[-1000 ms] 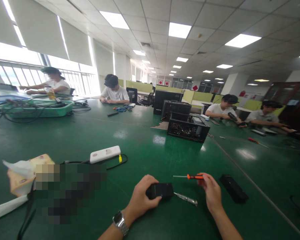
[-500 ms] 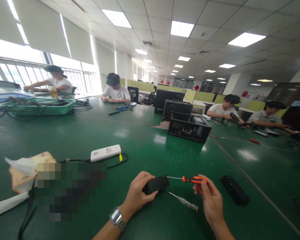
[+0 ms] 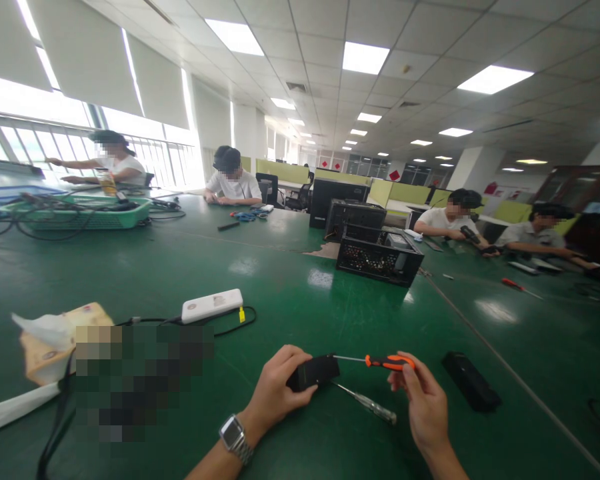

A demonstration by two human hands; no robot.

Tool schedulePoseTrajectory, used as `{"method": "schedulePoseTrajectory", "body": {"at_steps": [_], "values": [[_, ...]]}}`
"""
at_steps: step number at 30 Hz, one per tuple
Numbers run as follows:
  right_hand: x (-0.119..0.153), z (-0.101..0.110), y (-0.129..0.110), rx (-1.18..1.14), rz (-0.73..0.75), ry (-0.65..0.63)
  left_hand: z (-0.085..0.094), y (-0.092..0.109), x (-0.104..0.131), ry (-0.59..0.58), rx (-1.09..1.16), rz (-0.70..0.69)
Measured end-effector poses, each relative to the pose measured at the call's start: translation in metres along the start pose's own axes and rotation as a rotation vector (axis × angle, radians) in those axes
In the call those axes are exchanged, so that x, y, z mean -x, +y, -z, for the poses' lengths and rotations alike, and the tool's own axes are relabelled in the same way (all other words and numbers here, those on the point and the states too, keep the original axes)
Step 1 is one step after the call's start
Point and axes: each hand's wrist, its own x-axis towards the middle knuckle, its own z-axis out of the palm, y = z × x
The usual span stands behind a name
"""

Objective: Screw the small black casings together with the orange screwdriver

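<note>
My left hand (image 3: 283,381), with a metal watch (image 3: 234,437) on its wrist, grips a small black box-like case (image 3: 316,373) just above the table. Between the fingers of my right hand (image 3: 423,397) is the handle end of an orange and black screwdriver (image 3: 390,362). Its shaft points left and the tip meets the upper right corner of the case; what it touches there is too small to make out. Below, a second screwdriver with a clear handle (image 3: 373,405) lies on the green table, its tip close to the case. To the right rests another black case-like piece (image 3: 470,381).
Left of my hands lie a white power strip (image 3: 211,305) with a cable and a tissue pack (image 3: 67,340). Open computer cases (image 3: 377,257) stand ahead. A green basket (image 3: 80,217) holds cables. Several people sit around the table; a red screwdriver (image 3: 520,288) lies at right.
The black case has tilted slightly in my left hand. My right hand and the screwdriver stay nearly in place. At far left a person's arm has lifted.
</note>
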Motion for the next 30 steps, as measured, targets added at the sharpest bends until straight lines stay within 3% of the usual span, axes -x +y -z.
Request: {"method": "schedulePoseTrajectory", "body": {"at_steps": [8,11,16,20,24,30], "values": [[0.003,0.001,-0.007,0.169,0.066,-0.057,0.004,0.007,-0.002,-0.020,0.013,0.016],[-0.002,-0.001,-0.028,0.332,0.135,-0.146,0.004,0.007,-0.003,-0.022,0.055,0.054],[-0.029,-0.019,-0.078,0.620,0.163,-0.427,0.004,0.002,-0.002,-0.028,0.118,0.156],[-0.046,-0.045,-0.101,0.727,0.227,-0.519,0.000,-0.001,0.002,-0.111,0.143,0.220],[-0.045,-0.069,-0.108,0.771,0.334,-0.536,-0.003,-0.001,0.008,-0.226,0.128,0.304],[-0.030,-0.076,-0.110,0.714,0.360,-0.594,0.004,-0.006,0.009,-0.366,0.162,0.436]]}}
